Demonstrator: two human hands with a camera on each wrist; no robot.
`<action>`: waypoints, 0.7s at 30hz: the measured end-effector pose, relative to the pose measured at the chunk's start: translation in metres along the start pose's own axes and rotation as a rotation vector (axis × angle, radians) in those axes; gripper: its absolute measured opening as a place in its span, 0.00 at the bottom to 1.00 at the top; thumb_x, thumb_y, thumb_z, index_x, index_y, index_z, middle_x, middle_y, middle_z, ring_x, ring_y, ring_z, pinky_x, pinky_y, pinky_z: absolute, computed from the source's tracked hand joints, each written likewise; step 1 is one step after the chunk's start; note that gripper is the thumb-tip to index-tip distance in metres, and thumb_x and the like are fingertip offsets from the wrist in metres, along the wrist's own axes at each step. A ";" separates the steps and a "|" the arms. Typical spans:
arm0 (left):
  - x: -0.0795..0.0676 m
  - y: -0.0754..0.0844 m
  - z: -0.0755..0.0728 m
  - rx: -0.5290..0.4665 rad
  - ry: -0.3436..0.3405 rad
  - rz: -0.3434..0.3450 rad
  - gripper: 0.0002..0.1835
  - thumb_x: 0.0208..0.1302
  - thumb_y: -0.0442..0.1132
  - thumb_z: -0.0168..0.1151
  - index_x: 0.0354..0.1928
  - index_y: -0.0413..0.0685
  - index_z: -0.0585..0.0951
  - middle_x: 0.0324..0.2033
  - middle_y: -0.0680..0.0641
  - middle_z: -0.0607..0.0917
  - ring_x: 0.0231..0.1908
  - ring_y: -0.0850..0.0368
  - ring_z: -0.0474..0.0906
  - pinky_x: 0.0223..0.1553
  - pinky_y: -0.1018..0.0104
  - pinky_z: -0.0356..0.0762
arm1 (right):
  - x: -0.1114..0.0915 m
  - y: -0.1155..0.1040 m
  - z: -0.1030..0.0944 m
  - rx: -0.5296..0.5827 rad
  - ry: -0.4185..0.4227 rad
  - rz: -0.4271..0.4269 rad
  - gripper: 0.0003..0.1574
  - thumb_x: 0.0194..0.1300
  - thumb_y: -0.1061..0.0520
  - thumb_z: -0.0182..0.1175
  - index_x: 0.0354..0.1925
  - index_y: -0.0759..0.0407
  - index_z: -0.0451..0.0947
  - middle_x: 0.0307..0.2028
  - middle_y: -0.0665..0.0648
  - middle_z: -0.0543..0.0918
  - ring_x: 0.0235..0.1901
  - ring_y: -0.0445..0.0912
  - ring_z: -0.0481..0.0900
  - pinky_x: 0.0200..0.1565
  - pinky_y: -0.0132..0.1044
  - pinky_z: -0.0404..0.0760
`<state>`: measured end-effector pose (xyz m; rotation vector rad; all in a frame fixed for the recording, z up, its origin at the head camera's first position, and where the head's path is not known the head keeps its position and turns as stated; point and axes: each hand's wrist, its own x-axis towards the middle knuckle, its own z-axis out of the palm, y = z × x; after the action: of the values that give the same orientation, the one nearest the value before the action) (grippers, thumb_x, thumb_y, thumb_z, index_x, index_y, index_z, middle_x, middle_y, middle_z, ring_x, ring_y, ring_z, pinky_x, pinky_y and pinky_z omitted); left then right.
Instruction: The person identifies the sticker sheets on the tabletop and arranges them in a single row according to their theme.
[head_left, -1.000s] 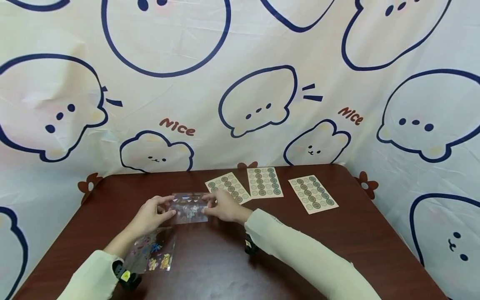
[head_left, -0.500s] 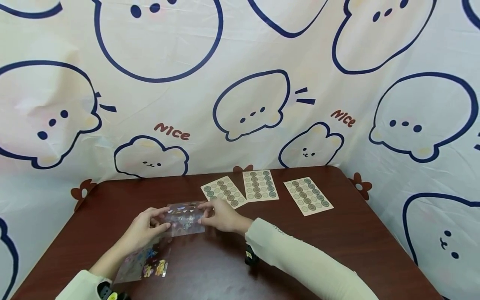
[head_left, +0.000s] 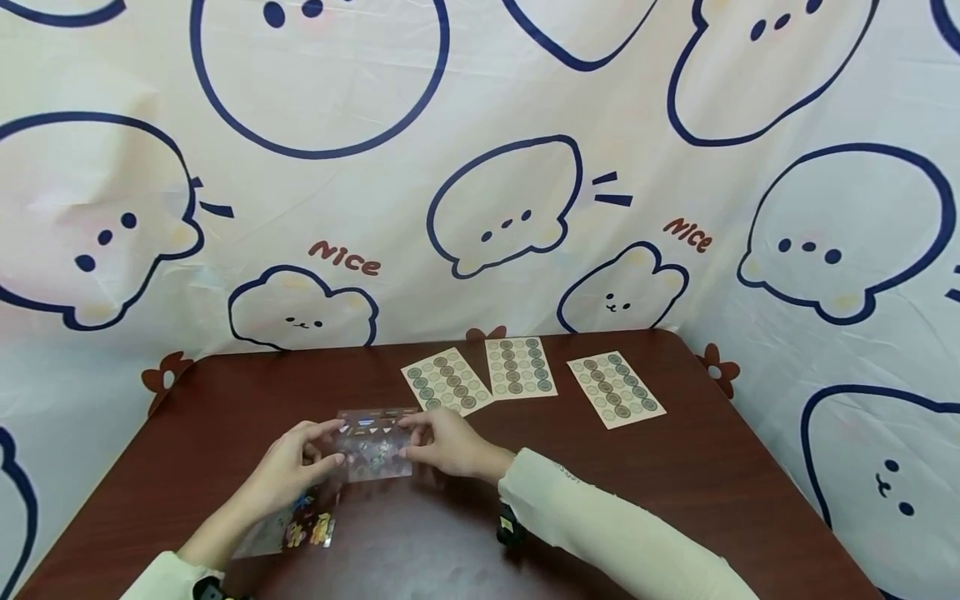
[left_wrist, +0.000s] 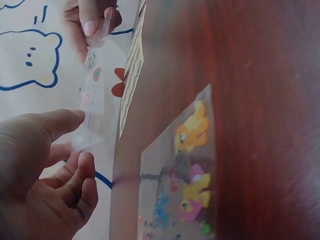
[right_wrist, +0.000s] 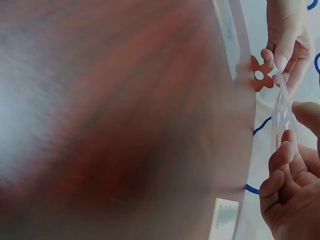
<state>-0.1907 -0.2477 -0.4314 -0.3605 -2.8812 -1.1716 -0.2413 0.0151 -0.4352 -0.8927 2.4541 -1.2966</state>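
Observation:
A clear plastic sticker sheet [head_left: 375,457] with small printed figures is held up between both hands over the table, left of centre. My left hand [head_left: 296,462] pinches its left edge between thumb and fingers. On the opposite edge, my right hand [head_left: 453,446] pinches it the same way. In the right wrist view the sheet [right_wrist: 282,117] appears nearly edge-on between the two hands. A second clear sheet [left_wrist: 192,135] with colourful cartoon pony stickers lies on the table below the left hand. The left forearm hides part of that second sheet in the head view.
Three cream cards with rows of round stickers lie at the back: a left card [head_left: 448,379], a middle card [head_left: 521,367] and a right card [head_left: 617,390]. The brown table [head_left: 570,467] backs onto a cloth wall [head_left: 405,208] with cartoon outlines.
Both hands have brought the held sticker sheet a little closer to the body, keeping their pinch on its edges. The left forearm covers more of the second sheet. The head view has shifted slightly.

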 end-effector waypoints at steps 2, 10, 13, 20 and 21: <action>-0.002 0.000 0.003 0.003 -0.009 -0.005 0.27 0.66 0.38 0.67 0.66 0.41 0.76 0.45 0.44 0.80 0.28 0.66 0.70 0.26 0.69 0.70 | -0.005 0.003 0.002 -0.002 -0.016 0.009 0.28 0.63 0.63 0.69 0.61 0.67 0.79 0.26 0.50 0.82 0.18 0.33 0.72 0.29 0.25 0.77; -0.011 0.000 0.008 -0.011 -0.030 0.032 0.25 0.65 0.37 0.69 0.63 0.42 0.79 0.41 0.47 0.81 0.28 0.68 0.71 0.25 0.69 0.70 | -0.017 0.012 0.007 -0.053 -0.041 0.018 0.28 0.63 0.62 0.69 0.61 0.65 0.79 0.25 0.45 0.78 0.15 0.32 0.70 0.28 0.23 0.76; -0.014 0.002 0.011 -0.017 -0.071 0.039 0.25 0.65 0.37 0.69 0.62 0.40 0.78 0.41 0.47 0.81 0.27 0.69 0.71 0.24 0.69 0.71 | -0.023 0.014 0.007 -0.086 -0.051 0.022 0.29 0.63 0.60 0.70 0.61 0.64 0.79 0.24 0.43 0.77 0.16 0.31 0.69 0.28 0.23 0.74; -0.018 0.008 0.017 0.022 -0.155 0.010 0.27 0.63 0.38 0.70 0.64 0.37 0.77 0.40 0.48 0.79 0.25 0.67 0.68 0.23 0.69 0.70 | -0.038 0.013 0.007 -0.177 -0.070 0.038 0.29 0.62 0.57 0.71 0.60 0.62 0.80 0.24 0.40 0.77 0.18 0.30 0.67 0.28 0.22 0.70; -0.019 0.008 0.019 0.033 -0.166 0.007 0.28 0.63 0.38 0.70 0.64 0.37 0.78 0.39 0.49 0.79 0.25 0.67 0.68 0.23 0.70 0.69 | -0.041 0.013 0.008 -0.188 -0.072 0.046 0.29 0.61 0.56 0.72 0.60 0.61 0.80 0.24 0.39 0.77 0.18 0.29 0.67 0.29 0.22 0.70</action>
<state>-0.1689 -0.2332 -0.4409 -0.4888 -3.0319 -1.1436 -0.2111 0.0400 -0.4540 -0.9039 2.5550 -1.0124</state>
